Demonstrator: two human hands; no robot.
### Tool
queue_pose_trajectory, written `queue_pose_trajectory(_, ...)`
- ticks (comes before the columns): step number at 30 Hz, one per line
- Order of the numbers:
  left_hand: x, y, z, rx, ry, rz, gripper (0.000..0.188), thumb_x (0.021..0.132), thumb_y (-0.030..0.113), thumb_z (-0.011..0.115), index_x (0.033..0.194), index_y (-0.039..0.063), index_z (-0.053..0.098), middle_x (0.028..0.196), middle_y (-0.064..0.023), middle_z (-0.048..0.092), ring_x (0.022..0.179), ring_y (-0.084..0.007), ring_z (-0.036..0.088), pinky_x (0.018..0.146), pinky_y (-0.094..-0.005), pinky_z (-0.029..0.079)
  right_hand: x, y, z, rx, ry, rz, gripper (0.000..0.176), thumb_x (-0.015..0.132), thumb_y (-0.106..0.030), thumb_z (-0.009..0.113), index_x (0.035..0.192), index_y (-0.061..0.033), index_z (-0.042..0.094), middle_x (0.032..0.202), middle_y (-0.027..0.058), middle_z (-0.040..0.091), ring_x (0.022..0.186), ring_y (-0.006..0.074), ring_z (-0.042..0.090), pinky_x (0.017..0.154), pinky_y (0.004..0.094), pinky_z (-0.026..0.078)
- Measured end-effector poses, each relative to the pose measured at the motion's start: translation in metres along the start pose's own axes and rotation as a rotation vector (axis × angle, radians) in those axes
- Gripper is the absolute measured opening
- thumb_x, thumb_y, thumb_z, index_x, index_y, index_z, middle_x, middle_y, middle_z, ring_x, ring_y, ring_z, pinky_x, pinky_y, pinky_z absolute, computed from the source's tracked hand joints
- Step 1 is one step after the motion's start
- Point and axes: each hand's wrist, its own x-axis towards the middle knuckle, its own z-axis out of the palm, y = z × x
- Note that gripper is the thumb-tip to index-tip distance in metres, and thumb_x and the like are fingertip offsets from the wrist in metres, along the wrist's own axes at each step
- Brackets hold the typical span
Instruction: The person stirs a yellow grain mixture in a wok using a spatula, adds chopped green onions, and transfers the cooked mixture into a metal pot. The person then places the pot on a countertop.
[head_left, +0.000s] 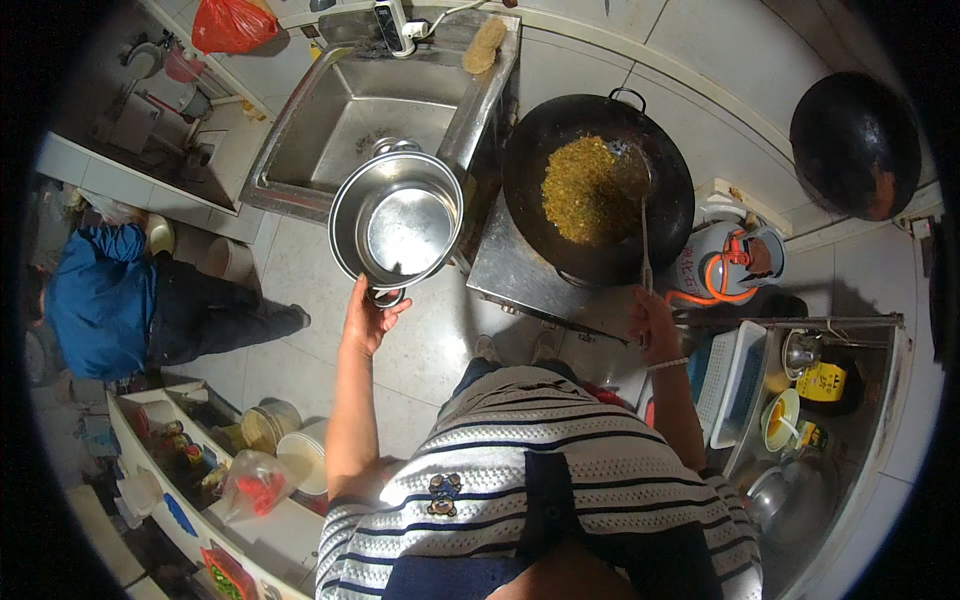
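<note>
My left hand (373, 319) grips the near loop handle of a stainless steel pot (360, 217), which hangs in front of the sink, tilted so that its shiny inside shows. Apart from a small dark patch near its rim, the pot looks bare inside. My right hand (654, 322) is closed on the long handle of a metal ladle (632, 172). The ladle's bowl rests in a large black wok (525, 187), at the right edge of a heap of chopped yellow-green food (585, 191). Beneath the wok is a metal stove (510, 255).
A steel sink (405, 82) with a loofah (485, 45) on its rim lies ahead. Right of the wok stand a gas cylinder (720, 262) with an orange hose and a shelf with bowls (781, 420). Another person (105, 300) bends at the far left. Tubs (271, 425) stand at lower left.
</note>
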Motion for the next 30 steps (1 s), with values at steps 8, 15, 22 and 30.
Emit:
queue_pose_trajectory(8, 0.028, 0.017, 0.002, 0.153, 0.128, -0.058, 0.042, 0.078, 0.037, 0.053, 0.105, 0.004, 0.050, 0.094, -0.0090, 0.059, 0.075, -0.0183, 0.058, 0.074, -0.0395, 0.052, 0.030, -0.006, -0.039, -0.965, 0.104, -0.639, 0.029, 0.081, -0.019, 0.054, 0.103, -0.0032, 0.043, 0.065, 0.0043, 0.050, 0.052, 0.0178, 0.048, 0.044, 0.0341, 0.039)
queue_pose_trajectory(15, 0.039, 0.027, -0.002, 0.319, 0.093, -0.129, 0.023, 0.074, 0.013, 0.046, 0.090, -0.002, 0.052, 0.078, -0.0106, 0.057, 0.061, -0.0166, 0.056, 0.050, -0.0280, 0.047, 0.072, 0.001, -0.046, -1.600, 0.229, -0.332, 0.049, 0.079, -0.021, 0.054, 0.120, -0.0018, 0.035, 0.092, 0.0213, 0.056, 0.072, 0.0353, 0.056, 0.058, 0.0403, 0.045)
queue_pose_trajectory(22, 0.027, 0.035, 0.076, 0.460, 0.242, 0.389, 0.022, 0.073, 0.004, 0.048, 0.093, -0.002, 0.050, 0.074, -0.0109, 0.055, 0.054, -0.0177, 0.050, 0.045, -0.0268, 0.041, 0.074, 0.008, -0.071, -1.004, 0.056, -0.200, 0.051, 0.079, -0.021, 0.056, 0.122, -0.0028, 0.036, 0.091, 0.0134, 0.055, 0.067, 0.0219, 0.056, 0.057, 0.0368, 0.045)
queue_pose_trajectory(30, 0.057, 0.020, 0.214, 1.174, 0.199, 1.382, 0.079, 0.063, -0.010, 0.047, 0.131, -0.003, 0.009, 0.132, -0.0257, 0.024, 0.123, -0.0377, 0.023, 0.100, -0.0351, 0.022, 0.052, 0.012, -0.061, -0.771, 0.066, -0.240, 0.050, 0.078, -0.021, 0.056, 0.121, -0.0026, 0.038, 0.092, 0.0123, 0.054, 0.065, 0.0163, 0.055, 0.057, 0.0325, 0.045)
